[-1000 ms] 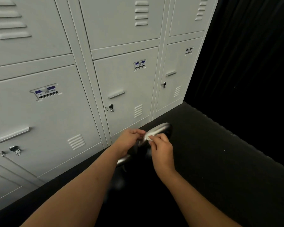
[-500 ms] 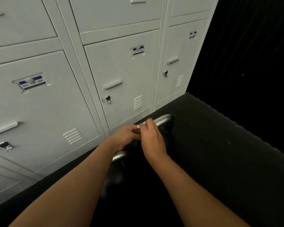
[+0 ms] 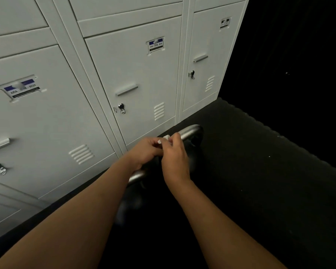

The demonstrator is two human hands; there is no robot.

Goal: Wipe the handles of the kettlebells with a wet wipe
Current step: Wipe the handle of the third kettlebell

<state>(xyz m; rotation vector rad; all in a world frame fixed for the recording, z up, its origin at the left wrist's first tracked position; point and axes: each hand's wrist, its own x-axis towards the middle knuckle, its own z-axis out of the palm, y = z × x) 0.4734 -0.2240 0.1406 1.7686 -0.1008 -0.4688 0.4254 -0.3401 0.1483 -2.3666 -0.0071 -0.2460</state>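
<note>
Pinching wipe with left grip and right grip, just above handle, on floor beside lockers. Likely soft, damp, limp; best folded round smooth, stiff steel bar. Heavy bell: unlikely to shift.

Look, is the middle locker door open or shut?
Shut: the middle locker door sits flush in its frame, with no gap showing around its edges.

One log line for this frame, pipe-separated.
left hand: pinches wet wipe | right hand: pinches wet wipe | kettlebell handle: under hands, contact unclear | lockers: behind
</note>
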